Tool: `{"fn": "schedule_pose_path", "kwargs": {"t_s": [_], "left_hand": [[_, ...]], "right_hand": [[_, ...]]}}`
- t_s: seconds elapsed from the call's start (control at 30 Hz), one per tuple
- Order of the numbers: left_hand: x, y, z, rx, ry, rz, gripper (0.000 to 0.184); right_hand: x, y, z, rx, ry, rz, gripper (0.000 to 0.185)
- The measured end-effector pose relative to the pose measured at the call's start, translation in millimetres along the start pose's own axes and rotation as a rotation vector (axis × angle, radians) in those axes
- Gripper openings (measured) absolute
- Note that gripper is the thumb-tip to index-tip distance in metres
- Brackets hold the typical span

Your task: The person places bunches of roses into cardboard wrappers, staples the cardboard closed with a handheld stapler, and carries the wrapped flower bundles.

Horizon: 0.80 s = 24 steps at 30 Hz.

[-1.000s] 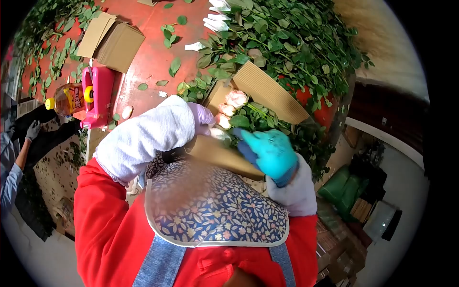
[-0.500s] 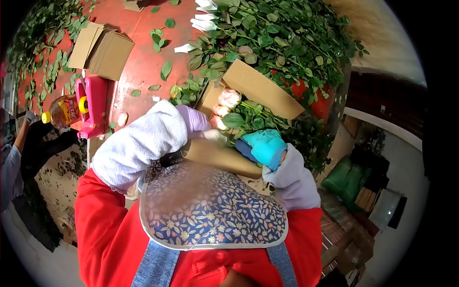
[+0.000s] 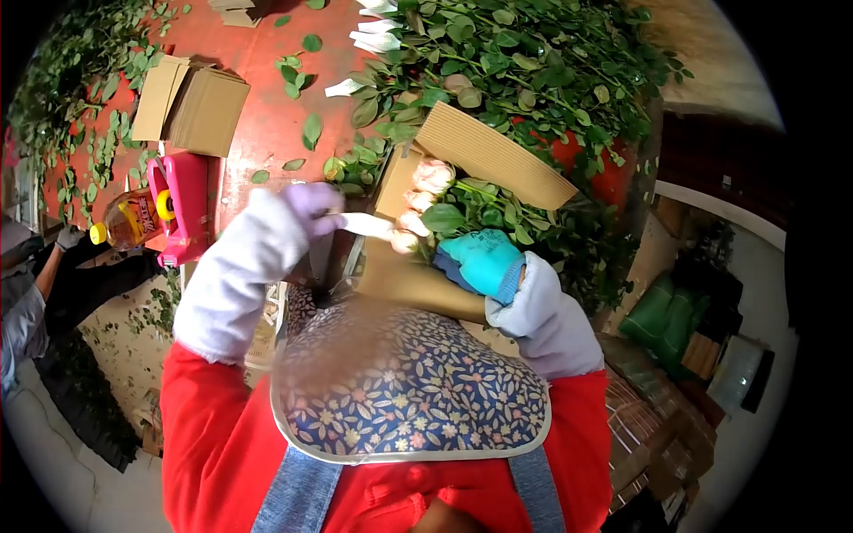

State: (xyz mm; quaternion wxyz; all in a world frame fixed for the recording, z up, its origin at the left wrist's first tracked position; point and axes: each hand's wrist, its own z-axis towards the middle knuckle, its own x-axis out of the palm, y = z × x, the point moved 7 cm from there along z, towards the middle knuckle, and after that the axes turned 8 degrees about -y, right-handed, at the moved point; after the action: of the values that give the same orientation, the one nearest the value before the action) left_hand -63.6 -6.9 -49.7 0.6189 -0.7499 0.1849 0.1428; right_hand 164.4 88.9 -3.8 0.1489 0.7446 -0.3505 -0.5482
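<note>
Evidently, the pink roses [image 3: 418,201] lie bunched at the left end of an opened cardboard wrap [image 3: 498,160], by the near edge of the red counter [image 3: 267,115]; their heads are to the left and their stems run right under the leaves [image 3: 502,210]. The left hand [image 3: 313,206], in a purple glove, seems to have its grip closed on one end of a white sleeve [image 3: 366,225]; the other end reaches the lowest bloom. A light, even tension in line with that bloom would probably serve best; a twist or sideways tug could bruise petals or drag the neighbouring heads out of order; the right hand [image 3: 484,262], in a teal glove, is well placed to steady the stems, ideally without crushing the leaves.

Much is hard to read, though; the right fingers are partly lost against foliage and the front of the cardboard, so I cannot tell whether that grip is closed on stems or merely rests there; the left fingers are smeared by motion; whether the sleeve covers any petals is unclear; the stem ends vanish in greenery; a brown blur hides part of the floral apron [image 3: 444,391]; at the left edge, a co-worker is cut off.
</note>
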Motion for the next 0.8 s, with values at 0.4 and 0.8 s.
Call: {"fn": "schedule_pose_path", "kwargs": {"t_s": [0.4, 0.8], "left_hand": [[3.0, 106.7, -323.1, -1.093, 0.569, 0.621, 0.031], [10.5, -29.1, -2.7, -0.095, -0.244, 0.054, 0.027]], "right_hand": [[-4.0, 1.6, 7.9, 0.101, 0.085, -0.066, 0.013], [-20.0, 10.8, 0.4, 0.195, -0.058, -0.26, 0.026]]}}
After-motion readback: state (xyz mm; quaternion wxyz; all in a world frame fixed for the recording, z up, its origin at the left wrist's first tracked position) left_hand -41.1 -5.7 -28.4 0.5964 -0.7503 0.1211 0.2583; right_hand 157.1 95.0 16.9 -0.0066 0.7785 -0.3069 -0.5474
